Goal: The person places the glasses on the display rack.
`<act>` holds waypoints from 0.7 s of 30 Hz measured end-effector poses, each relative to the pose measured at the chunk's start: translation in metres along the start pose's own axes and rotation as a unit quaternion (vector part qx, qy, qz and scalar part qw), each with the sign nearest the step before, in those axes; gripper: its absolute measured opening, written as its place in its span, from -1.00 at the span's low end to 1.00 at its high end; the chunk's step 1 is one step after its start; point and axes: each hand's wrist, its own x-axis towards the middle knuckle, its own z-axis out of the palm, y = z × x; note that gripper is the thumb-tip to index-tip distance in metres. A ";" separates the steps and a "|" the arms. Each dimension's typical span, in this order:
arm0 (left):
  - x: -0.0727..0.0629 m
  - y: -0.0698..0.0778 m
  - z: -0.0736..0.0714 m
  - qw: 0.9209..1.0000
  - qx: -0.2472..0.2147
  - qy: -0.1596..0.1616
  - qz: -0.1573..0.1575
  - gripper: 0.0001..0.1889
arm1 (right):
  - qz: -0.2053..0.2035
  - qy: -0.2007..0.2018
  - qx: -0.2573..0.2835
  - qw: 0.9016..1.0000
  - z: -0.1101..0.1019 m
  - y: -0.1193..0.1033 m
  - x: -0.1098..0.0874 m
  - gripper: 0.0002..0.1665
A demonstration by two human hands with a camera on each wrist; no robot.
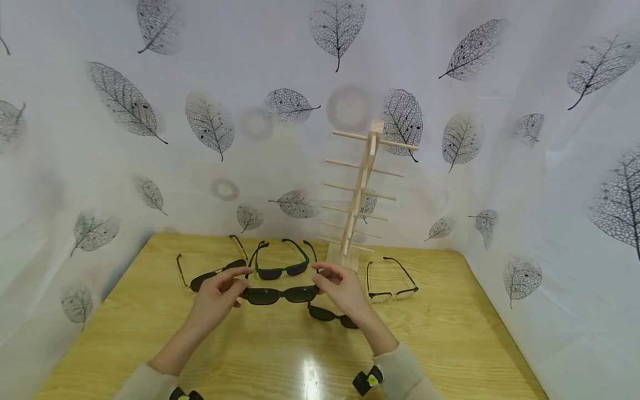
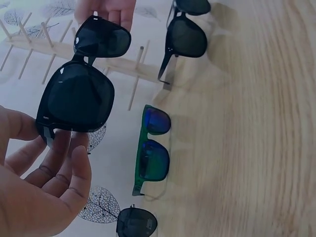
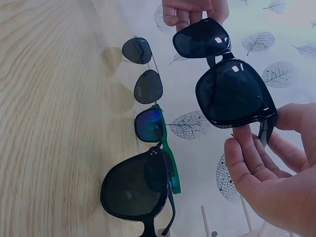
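So on my feed there's a wood-grain table [image 1: 425,355] with a glare spot near the front edge of my view, and a pale backdrop [image 1: 280,44] covered in black leaf prints [image 1: 338,28]. I also see fuzzy rings [image 1: 348,88] on it, too soft to say if they're printed. A pegged wooden rack [image 1: 356,203] stands at the back. Dark sunglasses [image 1: 200,281] sit left, green-framed shades [image 1: 298,269] mid-back, a partly hidden black pair [image 1: 321,314] in front of the rack, clear-lens glasses [image 1: 382,294] right.
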 end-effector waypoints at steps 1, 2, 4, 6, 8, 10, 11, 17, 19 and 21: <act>0.001 0.000 0.000 1.000 0.002 -0.002 0.003 -0.67 | -0.002 0.001 0.001 1.000 -0.001 -0.001 0.000 -0.61; 0.002 0.000 0.000 1.000 0.004 -0.003 0.004 -0.67 | -0.003 0.003 0.001 1.000 -0.001 -0.001 0.000 -0.61; 0.004 -0.001 0.001 1.000 0.009 -0.005 0.006 -0.67 | -0.005 0.007 0.003 1.000 -0.002 -0.003 -0.002 -0.61; 0.005 0.000 0.001 1.000 0.008 -0.008 0.009 -0.66 | -0.008 0.009 0.002 1.000 -0.003 -0.005 -0.003 -0.61; 0.006 0.000 0.002 1.000 0.004 -0.009 0.015 -0.65 | -0.011 0.014 -0.001 1.000 -0.005 -0.006 -0.005 -0.61; 0.008 0.001 0.003 1.000 0.002 -0.008 0.022 -0.66 | -0.017 0.018 -0.005 1.000 -0.006 -0.007 -0.005 -0.60; 0.009 0.001 0.003 1.000 0.002 -0.008 0.024 -0.66 | -0.019 0.021 -0.007 1.000 -0.007 -0.008 -0.006 -0.60; 0.016 0.002 0.007 1.000 -0.003 -0.017 0.022 -0.66 | -0.021 0.040 -0.008 0.999 -0.011 -0.009 -0.009 -0.61; 0.018 0.003 0.009 1.000 -0.010 -0.021 0.018 -0.66 | -0.023 0.047 -0.004 0.999 -0.012 -0.010 -0.011 -0.62; 0.021 0.004 0.011 0.999 -0.013 -0.024 0.018 -0.66 | -0.025 0.054 -0.003 0.998 -0.013 -0.011 -0.013 -0.62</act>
